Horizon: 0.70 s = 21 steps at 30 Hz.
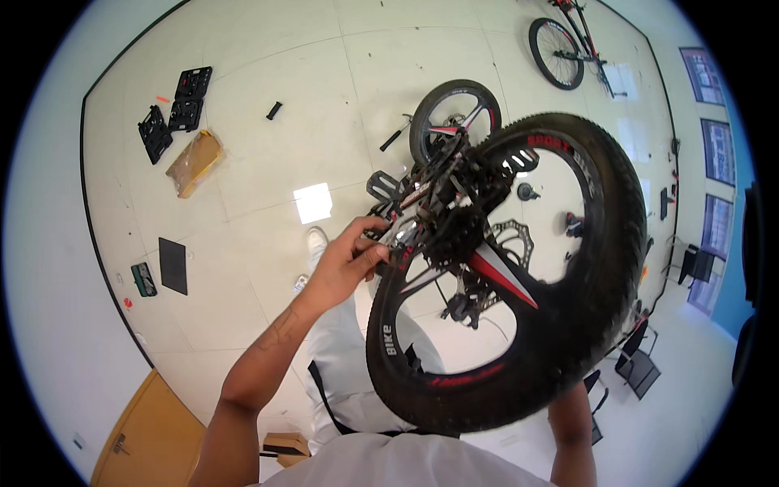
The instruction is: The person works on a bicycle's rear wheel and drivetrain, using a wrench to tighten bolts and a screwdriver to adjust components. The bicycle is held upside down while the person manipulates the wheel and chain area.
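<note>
A bicycle fills the middle right, its near wheel (604, 325) raised close to me. That wheel has a knobby black tyre and broad black spokes with red and white trim. My left hand (349, 264) has its fingers closed on a silver part of the bicycle frame (403, 235) beside the hub. Below the hub show a disc brake rotor (516, 237) and dark mechanical parts. Farther off is the other wheel (420, 134), with a pedal (383, 187) nearer to me. My right forearm (572, 422) goes up behind the tyre, which hides the right hand.
Open black tool cases (188, 97) lie on the tiled floor at the far left. Near them are a yellow package (195, 164), a black grip (274, 110) and a dark flat panel (173, 266). Another bicycle (560, 53) is at the far right; chairs (639, 365) stand at the right.
</note>
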Each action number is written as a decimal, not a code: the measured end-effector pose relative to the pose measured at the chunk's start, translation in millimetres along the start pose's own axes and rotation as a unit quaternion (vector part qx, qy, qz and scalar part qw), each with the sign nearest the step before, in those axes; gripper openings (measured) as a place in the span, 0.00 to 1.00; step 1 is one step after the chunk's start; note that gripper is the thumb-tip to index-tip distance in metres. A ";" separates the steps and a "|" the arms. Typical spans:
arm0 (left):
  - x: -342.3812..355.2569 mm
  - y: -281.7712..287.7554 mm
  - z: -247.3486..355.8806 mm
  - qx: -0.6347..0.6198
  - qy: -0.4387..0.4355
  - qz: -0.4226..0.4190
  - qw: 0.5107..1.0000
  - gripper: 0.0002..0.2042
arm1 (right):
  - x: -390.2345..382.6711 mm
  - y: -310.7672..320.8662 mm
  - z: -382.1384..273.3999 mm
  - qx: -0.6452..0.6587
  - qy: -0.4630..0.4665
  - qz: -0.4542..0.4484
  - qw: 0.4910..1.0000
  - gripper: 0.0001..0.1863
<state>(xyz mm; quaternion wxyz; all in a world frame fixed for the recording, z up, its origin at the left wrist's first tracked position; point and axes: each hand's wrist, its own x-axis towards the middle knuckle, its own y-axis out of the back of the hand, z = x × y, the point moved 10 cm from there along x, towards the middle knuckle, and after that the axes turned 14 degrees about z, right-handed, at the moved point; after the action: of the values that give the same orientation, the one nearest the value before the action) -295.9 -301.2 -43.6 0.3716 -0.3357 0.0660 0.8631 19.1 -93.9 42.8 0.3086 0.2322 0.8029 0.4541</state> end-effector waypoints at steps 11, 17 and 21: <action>-25.6 -7.6 39.5 0.041 0.142 -0.015 0.989 0.12 | 72.3 -54.9 11.5 -0.021 -0.020 0.016 0.999 0.11; -37.1 -31.6 51.0 0.049 0.183 -0.089 0.978 0.19 | 63.1 -40.9 8.6 -0.038 -0.084 0.005 0.996 0.12; -41.1 -29.7 50.2 0.100 0.169 -0.106 0.975 0.25 | 59.4 -43.9 19.9 -0.035 -0.096 0.002 0.995 0.13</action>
<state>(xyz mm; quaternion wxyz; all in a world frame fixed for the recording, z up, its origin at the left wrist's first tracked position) -281.7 -286.3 24.7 0.4758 -0.4431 0.1785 0.7385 -12.6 -64.5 -20.3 0.3910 0.2656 0.7530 0.4578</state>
